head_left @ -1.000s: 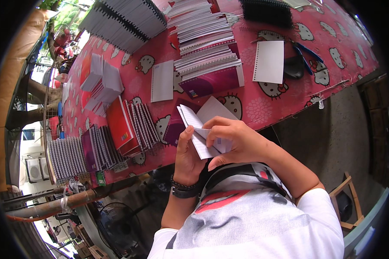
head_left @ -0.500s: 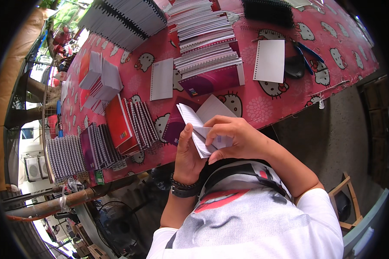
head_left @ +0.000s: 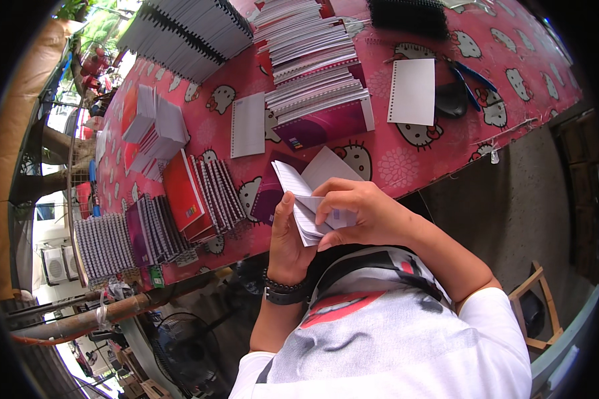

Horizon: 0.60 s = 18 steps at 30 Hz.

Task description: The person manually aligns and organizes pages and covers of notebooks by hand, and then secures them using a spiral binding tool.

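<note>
Both hands hold a small sheaf of white lined pages [head_left: 298,197] above the near edge of a table with a red cartoon-cat cloth [head_left: 406,156]. My left hand [head_left: 287,236] grips the sheaf from below, thumb up along its left side. My right hand [head_left: 358,213] curls over the top right, fingers pressing the pages, which fan open at the top. A purple cover [head_left: 270,193] and a white sheet [head_left: 329,166] lie on the cloth just beyond the hands.
Stacks of spiral notebooks [head_left: 316,60] fill the table's far side, and more stand in rows at the left [head_left: 146,229]. Loose punched sheets [head_left: 412,90] [head_left: 247,124], blue-handled pliers [head_left: 472,76] and black binding coils [head_left: 409,14] lie around. A wooden stool [head_left: 536,302] stands at the right.
The hands and page sheaf stay in nearly the same place; the right fingers shift slightly over the pages.
</note>
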Motion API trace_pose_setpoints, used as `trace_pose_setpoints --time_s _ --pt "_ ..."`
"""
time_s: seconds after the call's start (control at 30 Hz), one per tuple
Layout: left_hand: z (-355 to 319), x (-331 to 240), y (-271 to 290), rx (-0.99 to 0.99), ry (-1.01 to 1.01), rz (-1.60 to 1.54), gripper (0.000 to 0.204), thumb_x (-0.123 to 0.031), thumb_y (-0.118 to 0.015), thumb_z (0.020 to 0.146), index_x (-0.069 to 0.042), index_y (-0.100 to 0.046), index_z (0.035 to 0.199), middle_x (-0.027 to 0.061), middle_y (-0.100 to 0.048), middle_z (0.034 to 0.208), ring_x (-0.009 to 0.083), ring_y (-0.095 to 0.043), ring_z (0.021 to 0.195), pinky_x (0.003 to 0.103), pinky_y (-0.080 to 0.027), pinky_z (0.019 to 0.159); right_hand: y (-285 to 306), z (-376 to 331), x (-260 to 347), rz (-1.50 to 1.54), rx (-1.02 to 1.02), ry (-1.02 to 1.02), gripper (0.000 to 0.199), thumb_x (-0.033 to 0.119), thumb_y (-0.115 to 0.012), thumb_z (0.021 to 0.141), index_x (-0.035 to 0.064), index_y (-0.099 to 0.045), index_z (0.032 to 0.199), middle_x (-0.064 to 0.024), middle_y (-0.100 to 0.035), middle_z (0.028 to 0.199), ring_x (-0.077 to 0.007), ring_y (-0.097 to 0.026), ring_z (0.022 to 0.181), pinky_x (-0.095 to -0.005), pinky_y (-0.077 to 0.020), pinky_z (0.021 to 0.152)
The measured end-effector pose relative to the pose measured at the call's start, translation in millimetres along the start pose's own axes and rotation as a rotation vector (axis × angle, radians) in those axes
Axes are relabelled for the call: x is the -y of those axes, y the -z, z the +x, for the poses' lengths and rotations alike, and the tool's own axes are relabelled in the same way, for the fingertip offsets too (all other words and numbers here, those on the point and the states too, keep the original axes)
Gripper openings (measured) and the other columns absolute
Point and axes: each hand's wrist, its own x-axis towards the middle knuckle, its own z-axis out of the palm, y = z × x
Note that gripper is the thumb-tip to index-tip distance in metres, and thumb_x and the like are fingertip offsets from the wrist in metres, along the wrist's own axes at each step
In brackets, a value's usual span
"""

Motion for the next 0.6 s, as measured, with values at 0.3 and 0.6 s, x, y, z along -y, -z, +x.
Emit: trace_pose_setpoints --time_s 0.3,0.6 --pt "1.4 0.8 0.5 0.001 0.000 -0.011 0.045 -0.039 -0.053 0.088 -0.001 -0.048 0.112 0.0111 -0.058 0.099 0.0190 -0.060 0.090 0.033 -0.051 0.079 0.9 -0.9 1.1 -0.014 -0.002 -0.014 0.033 0.026 -0.079 0.064 0.0074 -0.061 0.084 -0.0092 -0.057 0.101 -0.0263 -0.059 0.086 -0.0333 -0.0482 0.072" --pt "1.4 0.6 2.0 -0.005 -0.001 -0.014 0.044 -0.039 -0.053 0.088 -0.003 -0.049 0.112 0.0104 -0.058 0.099 0.0184 -0.060 0.090 0.033 -0.051 0.079 -0.7 -1.9 2.6 -0.041 -0.019 -0.018 0.034 0.024 -0.080 0.063 0.0082 -0.060 0.085 -0.0080 -0.057 0.102 -0.0241 -0.059 0.087 -0.0322 -0.0479 0.072"
